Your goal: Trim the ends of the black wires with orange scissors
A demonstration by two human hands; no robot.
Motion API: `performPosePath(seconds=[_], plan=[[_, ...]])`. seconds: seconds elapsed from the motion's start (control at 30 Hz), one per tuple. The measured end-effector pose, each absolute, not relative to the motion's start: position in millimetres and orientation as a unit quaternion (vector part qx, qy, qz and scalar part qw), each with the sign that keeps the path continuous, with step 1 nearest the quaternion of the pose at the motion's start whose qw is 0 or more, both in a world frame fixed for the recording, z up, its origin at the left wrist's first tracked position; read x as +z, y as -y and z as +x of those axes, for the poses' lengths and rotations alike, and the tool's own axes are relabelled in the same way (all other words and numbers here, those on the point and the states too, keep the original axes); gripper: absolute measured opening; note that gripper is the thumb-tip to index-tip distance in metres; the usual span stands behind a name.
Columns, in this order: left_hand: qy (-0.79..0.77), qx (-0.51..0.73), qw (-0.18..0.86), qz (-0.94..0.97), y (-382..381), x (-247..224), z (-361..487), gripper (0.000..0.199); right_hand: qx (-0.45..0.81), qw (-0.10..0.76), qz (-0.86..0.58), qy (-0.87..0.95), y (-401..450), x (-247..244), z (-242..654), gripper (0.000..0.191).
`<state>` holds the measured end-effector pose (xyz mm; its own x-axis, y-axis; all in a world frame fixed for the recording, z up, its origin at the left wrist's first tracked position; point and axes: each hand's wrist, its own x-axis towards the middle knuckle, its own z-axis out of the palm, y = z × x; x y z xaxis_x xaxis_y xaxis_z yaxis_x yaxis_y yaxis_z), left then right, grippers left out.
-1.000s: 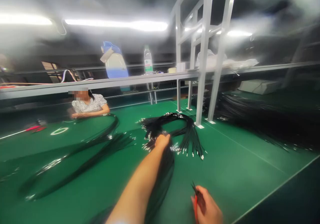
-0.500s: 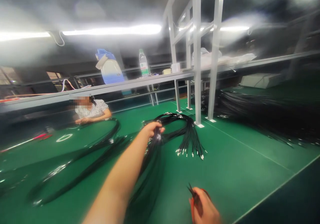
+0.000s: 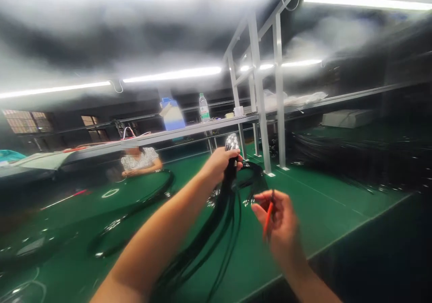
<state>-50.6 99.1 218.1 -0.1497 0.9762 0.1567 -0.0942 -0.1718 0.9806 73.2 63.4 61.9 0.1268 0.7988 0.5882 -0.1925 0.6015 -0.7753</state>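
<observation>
In the head view, my left hand (image 3: 222, 162) is closed around a bundle of thin black cables (image 3: 216, 224), just below the ends. Their silvery tips stick up above my fist, and the lengths hang down and trail toward the front edge. To the right and lower, my right hand (image 3: 283, 217) holds a small pair of red-handled snips (image 3: 269, 217); its thumb and index finger are apart, and the tool's jaws are hard to make out. Behind my left hand lies a coil of black cable (image 3: 258, 177) with pale ends on the green tabletop (image 3: 303, 217).
A second long cable loop (image 3: 168, 181) lies at left. Metal posts (image 3: 263, 136) rise from the table and carry a shelf (image 3: 216, 124) with a bottle (image 3: 204, 108) and a blue-white container (image 3: 173, 116). A person (image 3: 141, 161) sits across. Dark cables (image 3: 324, 154) pile at right.
My left hand has lifted the cable ends, which now point up from the fist. My right hand has risen toward the bundle with the snips. The view has tilted upward.
</observation>
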Motion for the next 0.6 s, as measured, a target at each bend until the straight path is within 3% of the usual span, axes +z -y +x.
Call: performPosePath(seconds=[0.07,0.17,0.6], plan=[[-0.455,0.594,0.442,0.494,-85,208,-34,0.012,0.352,0.697,-0.254,0.57,-51,93,77,0.036],[-0.436,0.594,0.444,0.51,-66,196,-21,0.013,0.372,0.686,-0.266,0.566,-37,106,79,0.028],[-0.382,0.455,0.554,0.583,-53,164,-60,0.03,0.503,0.674,-0.293,0.455,-17,53,156,0.028]])
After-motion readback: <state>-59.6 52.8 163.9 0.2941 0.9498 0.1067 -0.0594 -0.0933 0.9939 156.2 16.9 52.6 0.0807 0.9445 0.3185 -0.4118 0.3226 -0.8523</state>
